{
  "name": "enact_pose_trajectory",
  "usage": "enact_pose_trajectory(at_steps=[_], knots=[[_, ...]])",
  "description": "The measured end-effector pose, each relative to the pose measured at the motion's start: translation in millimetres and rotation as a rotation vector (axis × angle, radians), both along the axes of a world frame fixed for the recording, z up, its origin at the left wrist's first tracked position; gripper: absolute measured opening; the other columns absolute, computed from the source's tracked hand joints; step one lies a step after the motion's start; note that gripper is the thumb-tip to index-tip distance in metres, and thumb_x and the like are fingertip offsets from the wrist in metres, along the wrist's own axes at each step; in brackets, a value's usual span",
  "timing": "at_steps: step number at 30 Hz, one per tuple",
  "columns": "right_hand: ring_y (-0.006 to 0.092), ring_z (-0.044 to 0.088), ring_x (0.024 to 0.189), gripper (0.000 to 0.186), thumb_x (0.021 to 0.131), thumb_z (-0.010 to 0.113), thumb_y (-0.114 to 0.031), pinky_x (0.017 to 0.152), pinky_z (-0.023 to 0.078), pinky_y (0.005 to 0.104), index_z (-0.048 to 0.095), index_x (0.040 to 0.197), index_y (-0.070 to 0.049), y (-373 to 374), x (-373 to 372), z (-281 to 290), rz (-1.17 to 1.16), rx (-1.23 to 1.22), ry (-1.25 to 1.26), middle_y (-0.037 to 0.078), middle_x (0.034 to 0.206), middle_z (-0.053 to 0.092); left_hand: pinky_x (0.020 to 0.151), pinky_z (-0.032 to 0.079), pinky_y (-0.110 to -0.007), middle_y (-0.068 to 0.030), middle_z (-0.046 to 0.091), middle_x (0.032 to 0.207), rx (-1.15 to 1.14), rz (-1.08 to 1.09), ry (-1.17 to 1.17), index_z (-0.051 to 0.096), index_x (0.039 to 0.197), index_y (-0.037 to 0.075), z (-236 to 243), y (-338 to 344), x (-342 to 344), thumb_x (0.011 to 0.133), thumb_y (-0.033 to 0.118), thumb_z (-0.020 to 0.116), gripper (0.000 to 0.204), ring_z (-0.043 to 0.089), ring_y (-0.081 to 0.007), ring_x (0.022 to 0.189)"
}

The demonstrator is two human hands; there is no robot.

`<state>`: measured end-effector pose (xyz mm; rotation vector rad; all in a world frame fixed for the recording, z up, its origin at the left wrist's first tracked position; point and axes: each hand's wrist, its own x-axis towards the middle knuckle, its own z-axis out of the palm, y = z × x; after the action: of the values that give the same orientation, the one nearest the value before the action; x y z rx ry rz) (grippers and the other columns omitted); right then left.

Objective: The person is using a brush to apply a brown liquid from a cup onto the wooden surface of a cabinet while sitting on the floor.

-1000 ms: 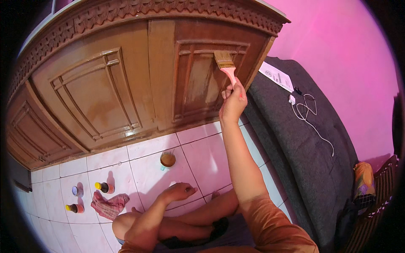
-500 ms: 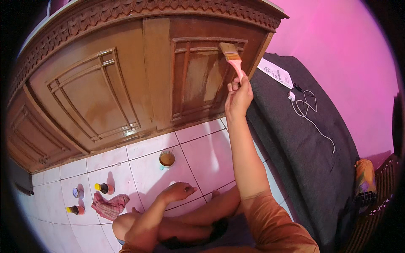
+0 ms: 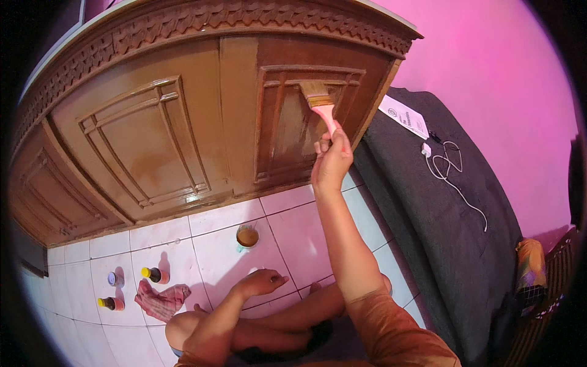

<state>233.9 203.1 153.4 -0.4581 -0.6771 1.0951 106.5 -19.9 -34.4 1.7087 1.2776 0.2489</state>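
Note:
My right hand [image 3: 332, 160] is closed around the pink handle of a wide paintbrush [image 3: 320, 102]. Its pale bristles touch the upper part of the framed panel on the right-hand door of a brown wooden cabinet [image 3: 238, 110]. Wet-looking, uneven streaks show on that panel [image 3: 293, 125]. Over my bent leg, my left hand [image 3: 263, 282] is loosely curled, with nothing visible in it. Beyond it on the tiles stands a clear cup of brown liquid [image 3: 247, 237].
Left on the tiled floor [image 3: 208, 221] are two yellow-capped dark bottles [image 3: 154, 275], a small round container [image 3: 114, 279] and a crumpled pink cloth [image 3: 162, 300]. A dark grey cushioned surface [image 3: 422, 208] runs along the right, bearing a white booklet [image 3: 403, 116] and white cable [image 3: 449, 177].
The brush and my right hand have moved left and down across the panel. My left hand has barely moved. The whole view has shifted slightly.

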Motion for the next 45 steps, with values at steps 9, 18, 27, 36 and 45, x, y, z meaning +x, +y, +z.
enact_pose_trajectory(at_steps=[9,18,27,36,45], knots=[[0.0061,0.039,0.062,0.030,0.099,0.049,-0.017,0.056,0.034,0.0231,0.057,0.120,0.003,-15,-10,-5,0.021,-0.029,-0.057,0.001,0.081,0.052,0.076,0.050,-0.043,-0.0178,0.068,0.082,0.007,0.011,0.016,0.067,0.096,0.001,-5,-5,2,0.094,0.059,0.044,0.063,0.065,-0.0351,0.082],[0.0065,0.040,0.062,0.030,0.100,0.047,-0.017,0.056,0.033,0.0228,0.057,0.121,0.003,-22,-21,-2,0.021,-0.068,-0.030,0.000,0.081,0.052,0.079,0.051,-0.043,-0.0186,0.068,0.086,-0.048,-0.027,0.047,0.067,0.100,0.001,-4,-4,2,0.094,0.060,0.042,0.064,0.065,-0.0360,0.084],[0.0057,0.044,0.069,0.031,0.100,0.049,-0.020,0.059,0.035,0.0231,0.058,0.122,0.001,-9,-21,-9,0.051,-0.069,-0.070,0.000,0.083,0.053,0.082,0.050,-0.044,-0.0190,0.069,0.090,-0.043,-0.037,0.056,0.067,0.102,0.002,-6,1,1,0.095,0.058,0.041,0.062,0.065,-0.0362,0.089],[0.0073,0.046,0.069,0.030,0.099,0.051,-0.019,0.059,0.037,0.0236,0.057,0.123,-0.001,5,-3,-18,0.064,-0.017,0.026,0.002,0.082,0.054,0.079,0.051,-0.042,-0.0189,0.069,0.086,-0.030,0.000,0.065,0.068,0.100,0.002,-5,-1,3,0.095,0.055,0.045,0.058,0.066,-0.0340,0.085],[0.0079,0.042,0.062,0.032,0.098,0.050,-0.015,0.059,0.036,0.0257,0.055,0.123,0.003,43,54,-14,0.038,-0.016,0.023,0.002,0.081,0.055,0.078,0.051,-0.040,-0.0181,0.069,0.088,-0.075,-0.023,0.057,0.067,0.100,0.000,-5,2,3,0.094,0.055,0.046,0.059,0.067,-0.0317,0.083]])
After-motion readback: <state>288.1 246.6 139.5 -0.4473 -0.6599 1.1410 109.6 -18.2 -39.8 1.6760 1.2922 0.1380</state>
